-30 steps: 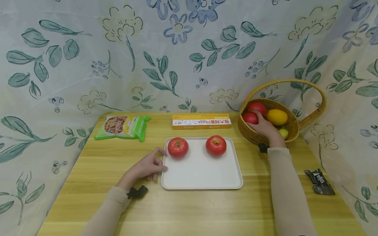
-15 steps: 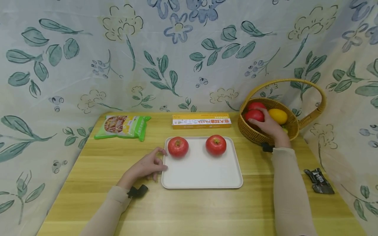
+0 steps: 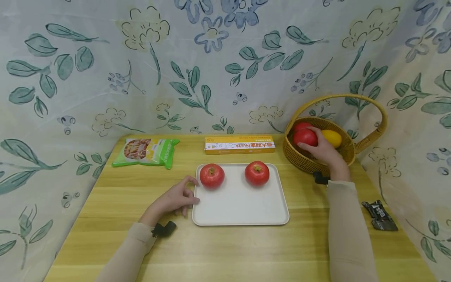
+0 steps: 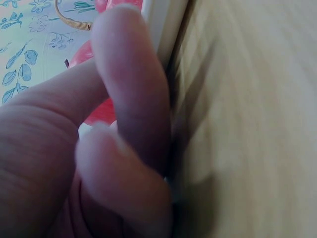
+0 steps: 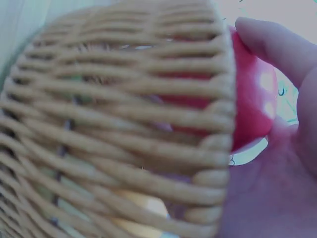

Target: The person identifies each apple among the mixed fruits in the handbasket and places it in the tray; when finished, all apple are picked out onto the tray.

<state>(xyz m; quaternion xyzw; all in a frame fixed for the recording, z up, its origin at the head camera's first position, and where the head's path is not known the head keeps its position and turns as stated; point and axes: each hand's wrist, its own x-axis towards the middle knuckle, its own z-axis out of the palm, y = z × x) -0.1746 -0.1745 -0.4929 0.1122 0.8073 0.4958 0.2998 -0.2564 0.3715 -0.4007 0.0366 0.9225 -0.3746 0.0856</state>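
In the head view my right hand (image 3: 325, 150) is inside the wicker basket (image 3: 297, 159) and grips a red apple (image 3: 305, 138) between thumb and fingers. The right wrist view shows the same apple (image 5: 253, 96) partly behind the woven basket wall (image 5: 124, 109), with my thumb on it. Another red fruit (image 3: 302, 126) and a yellow fruit (image 3: 332, 138) lie in the basket. My left hand (image 3: 174, 198) rests at the left rim of the white tray (image 3: 239, 211), its thumb and index fingertips apart along the edge. Two red apples, a left one (image 3: 212, 176) and a right one (image 3: 257, 173), sit on the tray.
Behind the tray lies an orange and white pasta box (image 3: 240, 145). A green food packet (image 3: 146, 152) is at the back left of the wooden table (image 3: 225, 254). Near the right edge is a small black wrapper (image 3: 379, 215). The basket's tall handle (image 3: 343, 96) arches over its opening.
My right hand has shifted slightly right within the basket, drawing the gripped apple right and a little up from the basket's left side. The left hand and tray stay put.
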